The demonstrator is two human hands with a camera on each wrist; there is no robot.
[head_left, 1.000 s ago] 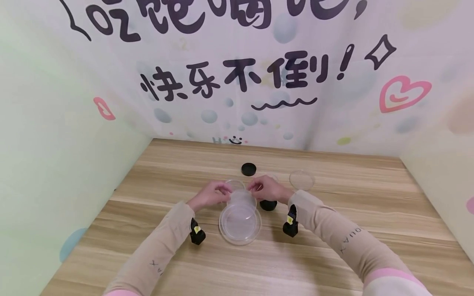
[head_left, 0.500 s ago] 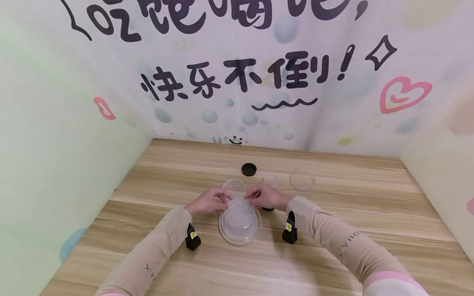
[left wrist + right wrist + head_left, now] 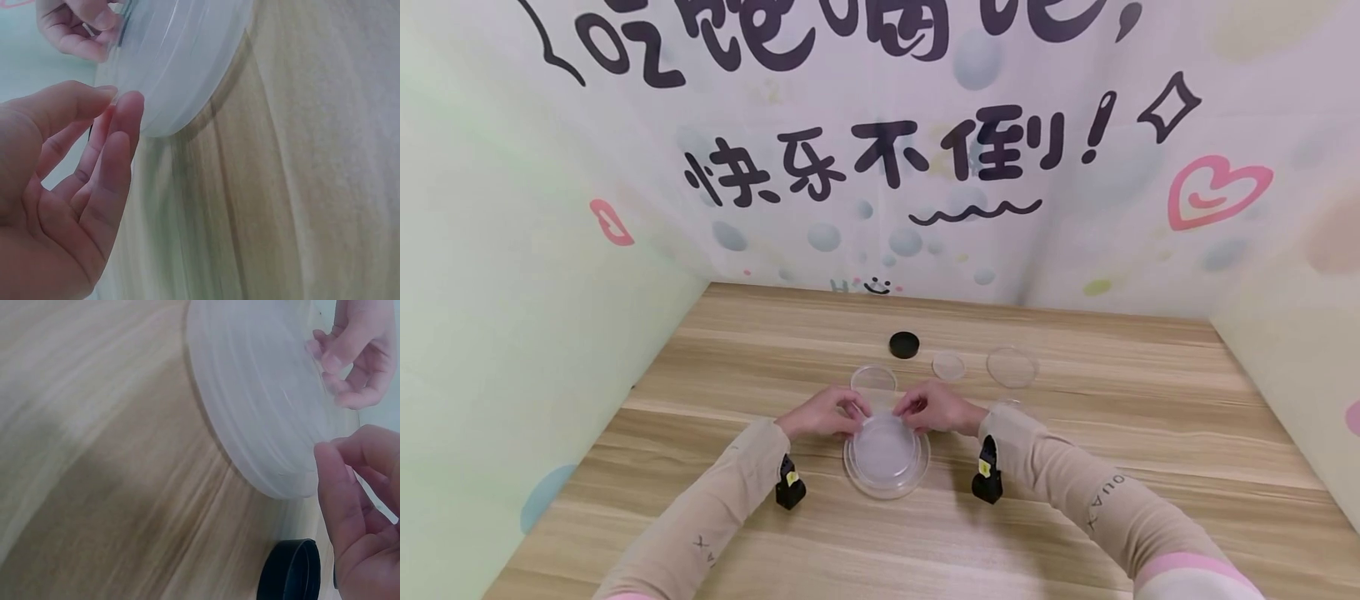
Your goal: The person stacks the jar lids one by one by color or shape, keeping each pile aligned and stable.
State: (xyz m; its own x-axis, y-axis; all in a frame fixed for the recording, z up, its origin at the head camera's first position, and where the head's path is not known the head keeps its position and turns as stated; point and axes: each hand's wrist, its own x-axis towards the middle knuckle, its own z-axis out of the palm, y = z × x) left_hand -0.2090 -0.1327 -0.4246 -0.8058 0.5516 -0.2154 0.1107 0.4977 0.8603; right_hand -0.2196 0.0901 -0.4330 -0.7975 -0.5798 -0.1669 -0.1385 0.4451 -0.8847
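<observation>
Both hands hold a clear petri dish (image 3: 886, 447) by its far rim, directly over a wider clear dish (image 3: 887, 492) on the table. My left hand (image 3: 830, 412) pinches the rim at the left between thumb and fingertips, and my right hand (image 3: 938, 407) does so at the right. From the wrist views, the nested clear dishes (image 3: 187, 69) look stacked, rim within rim. Whether the upper one rests fully on the lower cannot be told. Close to the right hand stands a black round cap (image 3: 287, 572), hidden in the head view.
Behind the hands lies another clear round dish (image 3: 874, 379). Farther back are a black round lid (image 3: 904, 344), a small clear disc (image 3: 949, 365) and a larger clear disc (image 3: 1012, 367). A printed cloth wall (image 3: 865, 233) bounds the wooden table (image 3: 737, 350) at the back.
Both hands have brought the held petri dish down and toward the person, from partly behind the wider dish to directly over it. The things behind have stayed put.
</observation>
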